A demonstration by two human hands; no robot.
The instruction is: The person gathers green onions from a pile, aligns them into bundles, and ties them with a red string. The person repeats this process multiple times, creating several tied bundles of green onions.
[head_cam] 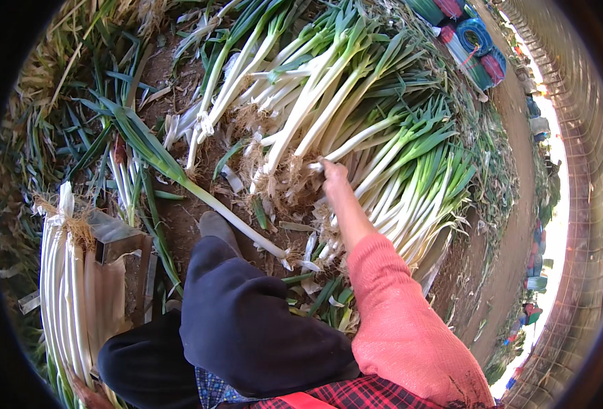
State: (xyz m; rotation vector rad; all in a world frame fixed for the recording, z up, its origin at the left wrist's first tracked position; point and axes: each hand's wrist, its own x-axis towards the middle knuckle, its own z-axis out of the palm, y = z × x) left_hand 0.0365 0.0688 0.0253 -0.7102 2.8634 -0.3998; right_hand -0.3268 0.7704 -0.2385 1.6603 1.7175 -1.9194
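My right hand (335, 176), in a pink sleeve, grips a green onion stalk (355, 142) close to its roots, within a large pile of green onions (311, 102). At the lower left, my left hand (90, 394) lies against the upright bundle of white stalks (58, 286); its fingers are mostly hidden. That bundle has its roots up and leans at a metal-edged stand (122, 240). A single long green onion (219, 207) lies across the ground before my knee. More trimmed-looking white stalks (409, 214) are spread below the pile, right of my forearm.
Loose leaves and peelings (51, 133) cover the ground at the left. Blue and red tape rolls (474, 38) rest on wrapped bundles at the upper right. A dirt path (521, 153) runs beside a curved translucent wall (588, 153). My shoe (217, 227) stands near the pile.
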